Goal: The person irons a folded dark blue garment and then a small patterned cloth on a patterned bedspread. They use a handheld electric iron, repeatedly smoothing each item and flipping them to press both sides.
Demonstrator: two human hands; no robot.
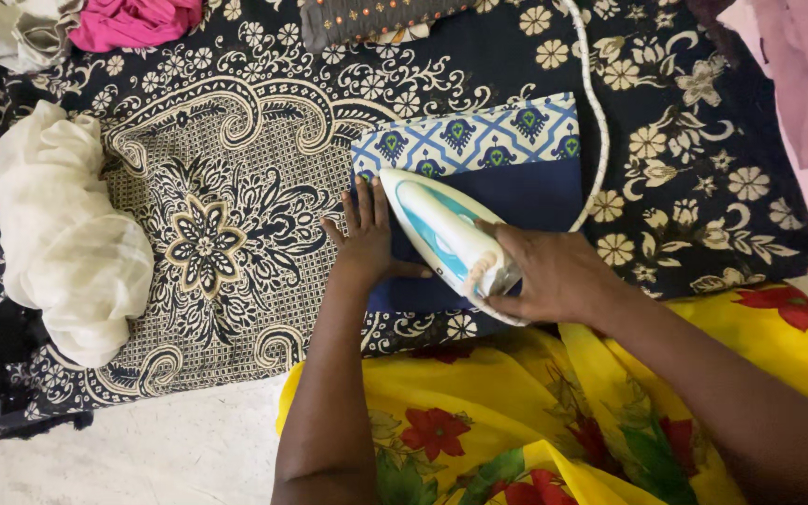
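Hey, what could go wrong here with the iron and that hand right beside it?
The left hand lies flat on the navy folded cloth, touching the iron's side, so its fingers could get burned. The white cord loops close by and might snag as the right hand pushes the iron.

cream cloth bundle, pink garment, patterned spread

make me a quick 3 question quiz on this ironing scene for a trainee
1. True or false: the right hand grips the iron.
2. Where does the left hand rest? A) on the folded blue cloth B) on the white bundle C) on the pink cloth
3. Fill in: the iron's cord runs along the folded cloth's ____ edge.

Key: 1 true; 2 A; 3 right
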